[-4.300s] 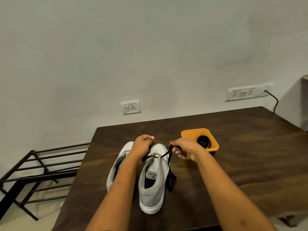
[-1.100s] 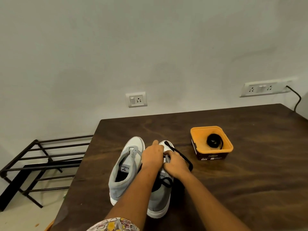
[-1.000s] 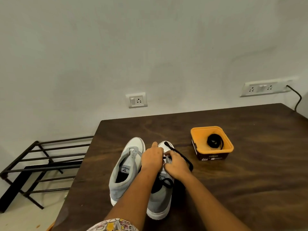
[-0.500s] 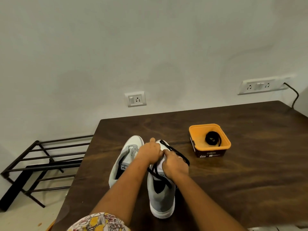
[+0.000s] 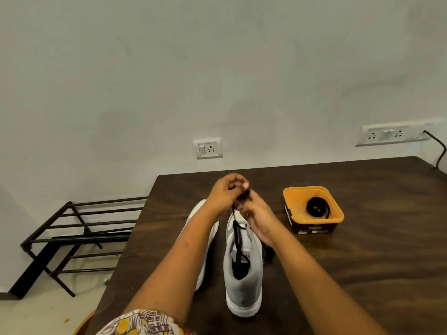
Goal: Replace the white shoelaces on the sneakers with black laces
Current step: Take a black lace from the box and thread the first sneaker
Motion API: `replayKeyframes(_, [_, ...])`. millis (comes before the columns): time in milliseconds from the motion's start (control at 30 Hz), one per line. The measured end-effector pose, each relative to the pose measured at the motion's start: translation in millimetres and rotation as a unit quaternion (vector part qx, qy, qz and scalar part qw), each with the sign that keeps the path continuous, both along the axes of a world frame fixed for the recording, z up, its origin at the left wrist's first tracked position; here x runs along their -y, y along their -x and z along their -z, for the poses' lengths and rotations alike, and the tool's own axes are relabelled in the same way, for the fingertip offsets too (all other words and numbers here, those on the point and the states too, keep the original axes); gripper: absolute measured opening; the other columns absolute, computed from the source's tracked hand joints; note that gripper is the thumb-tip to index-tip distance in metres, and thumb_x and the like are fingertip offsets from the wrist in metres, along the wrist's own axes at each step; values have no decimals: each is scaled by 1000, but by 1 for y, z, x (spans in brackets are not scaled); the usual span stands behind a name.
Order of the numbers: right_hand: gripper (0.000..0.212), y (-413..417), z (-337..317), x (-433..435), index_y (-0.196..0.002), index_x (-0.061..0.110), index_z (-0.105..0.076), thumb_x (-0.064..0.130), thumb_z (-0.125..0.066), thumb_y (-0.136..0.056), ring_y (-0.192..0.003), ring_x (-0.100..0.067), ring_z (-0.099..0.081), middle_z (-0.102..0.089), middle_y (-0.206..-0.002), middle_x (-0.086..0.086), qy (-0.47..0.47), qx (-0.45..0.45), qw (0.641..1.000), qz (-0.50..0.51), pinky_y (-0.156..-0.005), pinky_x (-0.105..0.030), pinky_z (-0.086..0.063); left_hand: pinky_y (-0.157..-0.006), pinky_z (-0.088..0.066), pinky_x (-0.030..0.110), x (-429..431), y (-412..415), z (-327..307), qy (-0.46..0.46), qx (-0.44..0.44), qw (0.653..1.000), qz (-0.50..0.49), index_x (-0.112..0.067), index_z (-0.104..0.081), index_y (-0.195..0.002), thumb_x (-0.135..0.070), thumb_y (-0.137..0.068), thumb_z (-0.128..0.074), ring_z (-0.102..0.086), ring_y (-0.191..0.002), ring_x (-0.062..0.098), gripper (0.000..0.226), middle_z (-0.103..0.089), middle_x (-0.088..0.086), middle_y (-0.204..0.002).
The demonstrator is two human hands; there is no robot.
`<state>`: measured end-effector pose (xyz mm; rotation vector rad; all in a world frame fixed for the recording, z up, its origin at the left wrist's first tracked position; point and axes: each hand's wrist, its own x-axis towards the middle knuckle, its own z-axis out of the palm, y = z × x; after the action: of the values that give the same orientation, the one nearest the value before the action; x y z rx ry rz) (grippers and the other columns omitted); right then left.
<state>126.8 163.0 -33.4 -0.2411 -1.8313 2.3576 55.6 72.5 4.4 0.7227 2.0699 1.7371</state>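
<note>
Your left hand [image 5: 223,194] and right hand [image 5: 257,215] meet above the nearer shoe [image 5: 243,284], both sets of fingers pinching its black lace [image 5: 235,234]. A coiled lace [image 5: 316,207] lies in the orange tub [image 5: 289,201].

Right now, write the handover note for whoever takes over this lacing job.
Left hand and right hand: both pinch the black lace, held up above the toe of the gray sneaker.
Done: that lace is threaded through the front eyelets; no white lace is in sight.
Left: finish this sneaker, then the second sneaker, half hidden by the left forearm, with the spare lace coiled in the orange tub on the table.
</note>
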Motion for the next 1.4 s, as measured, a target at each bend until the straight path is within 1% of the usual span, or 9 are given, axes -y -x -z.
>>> replayKeyframes(133, [21, -3, -33, -4, -111, 17, -59, 16, -40, -101, -55, -7, -54, -58, -77, -4, 98, 17, 994, -40, -56, -25, -50, -58, -49, 16, -5, -4, -12, -76, -5, 994, -78, -15, -64, -83, -4, -86, -65, -62, -65, 9, 11, -68, -4, -72])
replayKeyframes(267, [27, 0, -46, -38, -82, 19, -66, 25, -48, -100, -49, -3, -38, -48, -54, 13, -201, 58, 972, 109, -46, -19, -29, -51, -41, 6, 9, -7, -1, -75, 38, 991, -107, -9, -62, -92, -2, -88, -62, -55, -53, -6, 7, -63, -8, -67])
replayKeyframes(467, [26, -16, -100, -91, -108, 11, -64, 27, -44, -100, -82, -16, -53, -62, -87, -2, -423, -56, 838, 340, -59, -27, -32, -71, -45, 21, 23, -13, 67, 189, 42, 977, -94, -7, -62, -105, -7, -87, -64, -56, -78, 13, 18, -61, -1, -77])
replayKeyframes(567, [22, -8, -84, -83, -112, 18, -63, 25, -47, -99, -81, -16, -58, -64, -83, 2, -454, -1, 858, 240, -66, -26, -36, -86, -48, 31, 12, -29, 85, 303, 27, 951, -52, -16, -64, -114, -26, -89, -61, -60, -94, 20, 27, -65, 5, -108])
replayKeyframes(667, [23, -3, -57, -72, -112, 17, -63, 23, -44, -100, -70, -6, -59, -68, -79, -2, -437, 72, 884, 151, -67, -24, -37, -103, -35, 41, -3, -46, 86, 472, -137, 871, -12, -25, -59, -124, -30, -93, -47, -38, -125, 29, 34, -44, 5, -136])
replayKeyframes(1067, [15, -16, -15, -54, -97, 6, -60, 1, -46, -96, -55, -8, -49, -69, -77, -3, -86, 96, 992, 21, -50, -17, -36, -98, -38, 39, -10, -49, 90, 595, -274, 755, -36, -15, -48, -132, -27, -90, -48, -27, -130, 26, 43, -31, 5, -139])
replayKeyframes(1233, [19, -23, 14, -54, -79, 8, -56, -1, -46, -92, -55, -8, -47, -61, -68, -3, -55, 211, 976, -19, -54, -19, -36, -100, -37, 39, -14, -36, 88, 517, -130, 845, -44, -11, -60, -120, -27, -88, -47, -34, -129, 27, 38, -43, 4, -132])
replayKeyframes(1333, [36, -31, 33, -58, -65, 16, -50, 36, -55, -95, -46, -6, -31, -41, -55, 4, -121, 275, 954, -16, -43, -18, -24, -88, -46, 34, -12, -28, 75, 249, 80, 960, -98, -16, -71, -79, -20, -86, -58, -58, -103, 26, 16, -67, 10, -97])
replayKeyframes(1400, [39, -31, 35, -60, -69, 13, -53, 40, -49, -97, -41, -5, -28, -36, -54, 4, -98, 245, 964, 30, -39, -17, -20, -80, -45, 33, -13, -24, 73, 103, 111, 985, -85, -19, -69, -65, -16, -89, -57, -59, -88, 28, 26, -67, 9, -85])
